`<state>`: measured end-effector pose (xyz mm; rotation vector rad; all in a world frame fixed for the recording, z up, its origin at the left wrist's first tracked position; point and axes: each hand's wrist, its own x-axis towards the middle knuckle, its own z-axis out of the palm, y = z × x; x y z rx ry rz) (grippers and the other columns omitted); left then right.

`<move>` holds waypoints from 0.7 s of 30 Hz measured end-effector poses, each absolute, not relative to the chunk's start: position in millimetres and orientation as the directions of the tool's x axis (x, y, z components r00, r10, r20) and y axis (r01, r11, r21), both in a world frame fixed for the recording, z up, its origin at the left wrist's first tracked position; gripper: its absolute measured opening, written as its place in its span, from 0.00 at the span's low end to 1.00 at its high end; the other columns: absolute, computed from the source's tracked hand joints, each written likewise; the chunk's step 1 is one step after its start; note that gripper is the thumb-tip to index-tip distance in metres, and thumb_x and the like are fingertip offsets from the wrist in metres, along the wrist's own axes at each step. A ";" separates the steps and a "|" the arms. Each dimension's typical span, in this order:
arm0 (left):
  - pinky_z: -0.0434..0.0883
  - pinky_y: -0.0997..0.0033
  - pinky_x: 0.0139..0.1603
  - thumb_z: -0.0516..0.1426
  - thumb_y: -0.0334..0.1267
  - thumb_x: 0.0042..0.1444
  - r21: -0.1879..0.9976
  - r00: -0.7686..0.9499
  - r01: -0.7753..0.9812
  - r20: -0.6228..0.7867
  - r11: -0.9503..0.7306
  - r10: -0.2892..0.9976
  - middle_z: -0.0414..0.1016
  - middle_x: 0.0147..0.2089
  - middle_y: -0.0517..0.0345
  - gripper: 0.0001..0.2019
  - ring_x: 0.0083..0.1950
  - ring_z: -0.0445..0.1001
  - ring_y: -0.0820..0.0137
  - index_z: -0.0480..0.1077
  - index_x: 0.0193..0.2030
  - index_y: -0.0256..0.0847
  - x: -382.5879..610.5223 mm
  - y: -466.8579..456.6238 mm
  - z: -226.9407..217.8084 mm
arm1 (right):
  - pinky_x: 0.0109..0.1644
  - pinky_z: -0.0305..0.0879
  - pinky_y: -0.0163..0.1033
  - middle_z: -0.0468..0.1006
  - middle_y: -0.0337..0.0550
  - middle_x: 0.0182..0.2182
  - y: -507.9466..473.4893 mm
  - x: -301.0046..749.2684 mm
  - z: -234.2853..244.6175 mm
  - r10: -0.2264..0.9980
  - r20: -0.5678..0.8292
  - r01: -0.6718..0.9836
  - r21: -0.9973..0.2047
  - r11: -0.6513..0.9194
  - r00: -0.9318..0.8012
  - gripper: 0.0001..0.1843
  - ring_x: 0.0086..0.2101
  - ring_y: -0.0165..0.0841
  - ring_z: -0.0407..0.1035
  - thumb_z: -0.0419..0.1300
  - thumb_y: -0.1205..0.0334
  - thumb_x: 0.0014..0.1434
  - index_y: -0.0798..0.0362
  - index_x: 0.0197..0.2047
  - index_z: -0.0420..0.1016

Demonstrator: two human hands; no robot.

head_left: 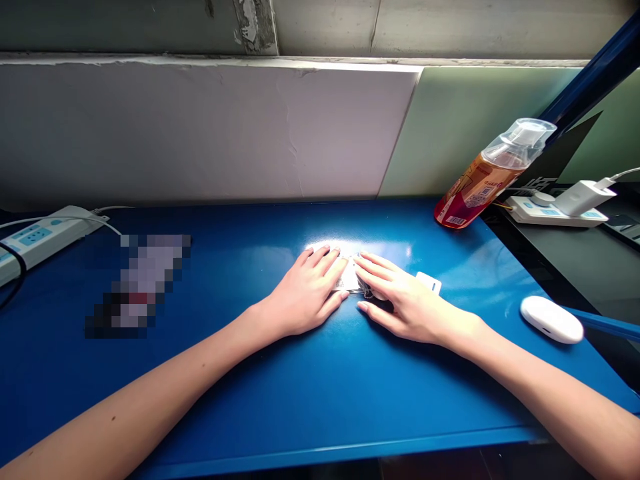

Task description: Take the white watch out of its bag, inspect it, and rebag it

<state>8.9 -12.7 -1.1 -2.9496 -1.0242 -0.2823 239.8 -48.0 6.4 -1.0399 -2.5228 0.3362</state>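
Note:
My left hand [307, 293] lies flat on the blue table [320, 400], fingers stretched out and pointing right. My right hand [400, 297] lies flat beside it, fingers stretched toward the left. Both press on a small pale flat object [350, 280] between the fingertips; most of it is hidden under the hands. A small white tag [430, 283] peeks out behind my right hand.
An orange liquid bottle [487, 177] with a clear cap leans at the back right. A white oval case [551, 319] sits near the right edge. Power strips lie at the far left [35, 240] and far right [555, 212]. A blurred patch [140, 283] covers something at left.

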 end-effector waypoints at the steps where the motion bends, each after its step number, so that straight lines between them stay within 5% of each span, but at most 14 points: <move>1: 0.57 0.45 0.69 0.45 0.49 0.71 0.059 0.769 0.616 0.172 -0.786 0.616 0.62 0.70 0.37 0.28 0.71 0.59 0.48 0.58 0.70 0.31 8.9 -12.7 -1.1 | 0.68 0.61 0.59 0.65 0.66 0.66 -48.5 239.9 6.2 0.714 0.257 0.624 -0.354 0.696 -0.651 0.28 0.69 0.51 0.52 0.56 0.58 0.67 0.64 0.65 0.64; 11: 0.56 0.45 0.69 0.45 0.48 0.71 0.077 0.765 0.619 0.165 -0.781 0.623 0.61 0.71 0.37 0.28 0.71 0.58 0.48 0.58 0.70 0.30 9.5 -14.1 -0.9 | 0.68 0.60 0.60 0.62 0.63 0.68 -47.7 241.8 2.8 0.708 0.267 0.608 -0.372 0.702 -0.654 0.30 0.70 0.51 0.50 0.57 0.58 0.66 0.59 0.68 0.61; 21: 0.54 0.47 0.72 0.46 0.47 0.71 0.127 0.772 0.605 0.147 -0.786 0.618 0.57 0.73 0.37 0.29 0.73 0.54 0.49 0.57 0.71 0.27 9.1 -12.9 -1.9 | 0.68 0.60 0.60 0.62 0.62 0.68 -42.9 240.5 7.6 0.715 0.290 0.587 -0.419 0.693 -0.637 0.24 0.69 0.51 0.51 0.60 0.61 0.63 0.60 0.61 0.71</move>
